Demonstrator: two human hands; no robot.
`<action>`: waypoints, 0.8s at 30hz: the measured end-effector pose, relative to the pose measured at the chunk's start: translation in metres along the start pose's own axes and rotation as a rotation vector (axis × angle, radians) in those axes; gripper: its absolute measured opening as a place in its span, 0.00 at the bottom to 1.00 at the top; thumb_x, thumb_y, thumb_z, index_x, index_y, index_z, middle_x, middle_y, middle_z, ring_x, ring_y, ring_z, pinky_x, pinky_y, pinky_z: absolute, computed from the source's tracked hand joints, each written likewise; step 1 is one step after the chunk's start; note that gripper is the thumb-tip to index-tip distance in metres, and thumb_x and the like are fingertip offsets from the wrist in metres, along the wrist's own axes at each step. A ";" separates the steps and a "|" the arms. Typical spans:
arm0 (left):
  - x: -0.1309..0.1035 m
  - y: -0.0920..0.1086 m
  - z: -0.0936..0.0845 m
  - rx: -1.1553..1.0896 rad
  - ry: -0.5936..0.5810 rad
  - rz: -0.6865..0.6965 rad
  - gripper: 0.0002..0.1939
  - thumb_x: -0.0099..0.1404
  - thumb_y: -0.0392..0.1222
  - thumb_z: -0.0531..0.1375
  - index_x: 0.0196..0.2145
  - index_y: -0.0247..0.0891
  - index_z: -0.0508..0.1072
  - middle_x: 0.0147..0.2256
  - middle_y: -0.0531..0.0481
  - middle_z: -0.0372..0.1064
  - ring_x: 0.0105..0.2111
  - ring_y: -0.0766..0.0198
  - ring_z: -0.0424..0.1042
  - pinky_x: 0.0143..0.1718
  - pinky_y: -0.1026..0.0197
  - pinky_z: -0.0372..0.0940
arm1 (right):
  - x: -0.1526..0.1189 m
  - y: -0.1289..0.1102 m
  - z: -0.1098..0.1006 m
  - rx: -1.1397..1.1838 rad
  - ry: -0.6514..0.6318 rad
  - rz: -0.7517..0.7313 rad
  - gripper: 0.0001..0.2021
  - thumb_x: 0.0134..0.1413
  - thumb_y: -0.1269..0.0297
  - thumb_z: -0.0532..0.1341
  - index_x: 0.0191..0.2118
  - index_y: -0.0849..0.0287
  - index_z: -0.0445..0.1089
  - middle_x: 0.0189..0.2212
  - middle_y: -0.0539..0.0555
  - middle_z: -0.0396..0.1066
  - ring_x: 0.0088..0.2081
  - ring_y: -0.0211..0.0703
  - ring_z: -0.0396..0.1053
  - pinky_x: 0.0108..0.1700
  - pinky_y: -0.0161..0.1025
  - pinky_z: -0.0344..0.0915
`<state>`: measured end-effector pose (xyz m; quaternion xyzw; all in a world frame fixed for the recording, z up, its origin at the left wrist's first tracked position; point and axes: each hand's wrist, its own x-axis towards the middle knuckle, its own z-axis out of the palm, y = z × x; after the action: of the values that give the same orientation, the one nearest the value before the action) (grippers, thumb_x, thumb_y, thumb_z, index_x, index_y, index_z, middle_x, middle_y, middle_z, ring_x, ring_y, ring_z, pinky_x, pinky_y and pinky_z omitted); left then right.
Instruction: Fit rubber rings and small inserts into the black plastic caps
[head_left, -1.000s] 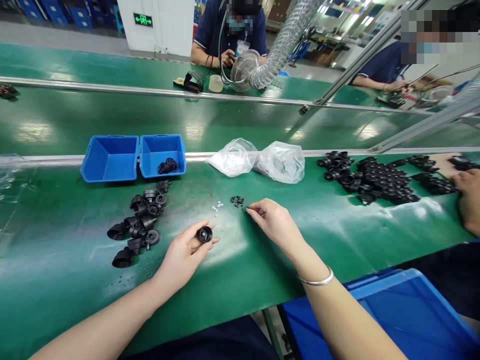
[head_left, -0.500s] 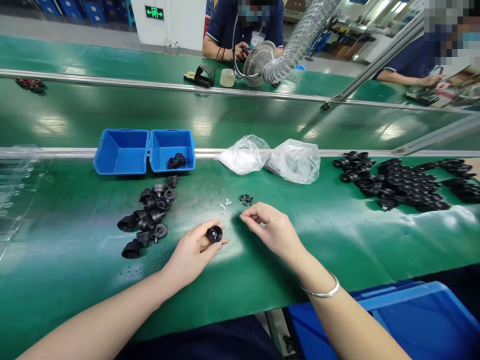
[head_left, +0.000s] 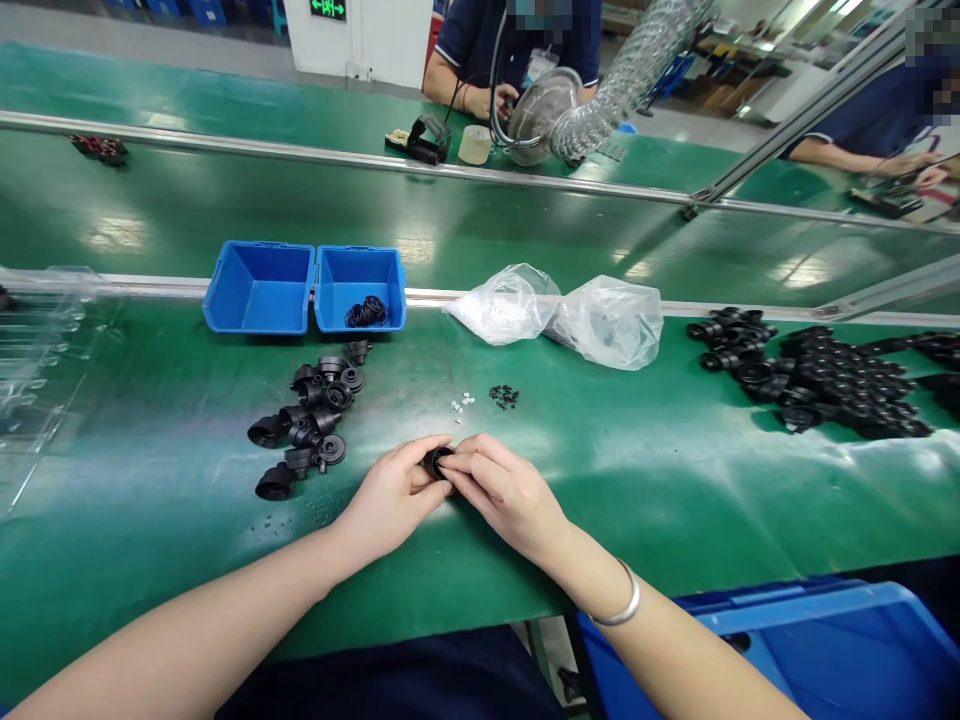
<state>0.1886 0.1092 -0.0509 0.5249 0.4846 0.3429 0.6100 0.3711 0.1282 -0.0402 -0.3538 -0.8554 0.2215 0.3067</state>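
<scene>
My left hand (head_left: 397, 495) is closed around a round, hollow black plastic fitting (head_left: 435, 460), its opening turned up toward me. The fingertips of my right hand (head_left: 510, 490) are pinched together at the mouth of that fitting; whatever they hold, if anything, is hidden. Just beyond my hands lie small white pieces (head_left: 463, 402) and a little heap of small black pieces (head_left: 504, 397). Left of my left hand, several black plastic fittings (head_left: 304, 430) are gathered in a loose pile.
Two blue bins (head_left: 259, 320) stand at the back left, the right one holding black rings (head_left: 367, 312). Plastic bags (head_left: 611, 320) lie at the back centre. Many black parts (head_left: 847, 385) cover the right side. A blue crate (head_left: 847, 640) is below right. A co-worker (head_left: 472, 80) sits opposite.
My right hand has moved left from beside the small black pieces to the fitting's opening. My left hand still holds the fitting. The whole view has shifted slightly.
</scene>
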 end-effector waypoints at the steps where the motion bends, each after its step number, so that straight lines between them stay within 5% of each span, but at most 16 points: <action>1: 0.000 0.001 0.000 -0.010 0.000 -0.014 0.26 0.59 0.39 0.61 0.56 0.39 0.68 0.26 0.54 0.73 0.27 0.63 0.71 0.34 0.61 0.68 | -0.001 0.000 0.000 -0.007 -0.005 -0.014 0.09 0.64 0.72 0.55 0.47 0.59 0.70 0.38 0.57 0.69 0.39 0.41 0.70 0.40 0.39 0.72; 11: 0.003 0.001 0.000 -0.209 -0.001 -0.097 0.28 0.58 0.39 0.60 0.57 0.35 0.65 0.36 0.48 0.75 0.39 0.59 0.74 0.43 0.58 0.67 | -0.007 0.004 0.005 -0.072 -0.038 -0.139 0.24 0.60 0.77 0.55 0.61 0.59 0.59 0.44 0.62 0.67 0.45 0.48 0.68 0.44 0.46 0.72; 19: 0.003 0.002 -0.001 -0.131 0.017 -0.089 0.27 0.59 0.35 0.59 0.57 0.35 0.65 0.32 0.50 0.74 0.31 0.64 0.73 0.36 0.61 0.68 | -0.006 0.004 0.004 -0.177 -0.127 -0.136 0.22 0.61 0.74 0.55 0.61 0.60 0.60 0.44 0.62 0.69 0.45 0.49 0.69 0.44 0.47 0.72; 24: 0.002 0.006 0.001 -0.333 -0.022 -0.020 0.24 0.61 0.41 0.62 0.55 0.38 0.66 0.47 0.44 0.72 0.43 0.58 0.75 0.47 0.55 0.69 | -0.001 0.000 -0.004 -0.039 0.097 -0.040 0.24 0.61 0.75 0.54 0.61 0.54 0.59 0.41 0.59 0.67 0.40 0.44 0.70 0.40 0.42 0.72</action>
<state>0.1909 0.1115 -0.0456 0.4152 0.4196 0.4066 0.6973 0.3743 0.1279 -0.0381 -0.3526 -0.8506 0.1813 0.3453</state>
